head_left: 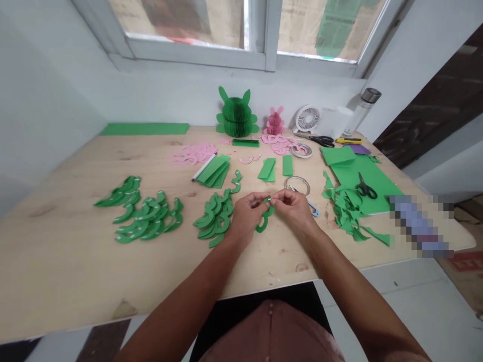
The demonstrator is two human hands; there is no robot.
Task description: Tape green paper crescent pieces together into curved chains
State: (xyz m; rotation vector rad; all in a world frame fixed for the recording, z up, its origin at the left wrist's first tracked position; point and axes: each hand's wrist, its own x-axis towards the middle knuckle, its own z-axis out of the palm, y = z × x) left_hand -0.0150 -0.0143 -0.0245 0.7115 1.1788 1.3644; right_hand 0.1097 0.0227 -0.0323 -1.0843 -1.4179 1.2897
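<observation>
My left hand [247, 216] and my right hand [292, 208] meet above the plywood table [75, 266], their fingertips pinching a curved green paper cutout [264, 221]. Its lower part hangs in a loop below my fingers, and its upper end is mostly hidden by them. Just left of my left hand lies a pile of similar green cutouts [213, 216]. Two more piles [145, 213] sit further left. A roll of clear tape [297, 185] and a blue-handled tool [313, 207] lie just beyond my right hand.
Green paper scraps [345, 211] and black-handled scissors [366, 187] lie on a green sheet at right. Along the back stand green [236, 113] and pink [275, 122] honeycomb paper figures, a small white fan [307, 119] and a bottle [362, 108]. Pink cutouts [194, 153] lie mid-table.
</observation>
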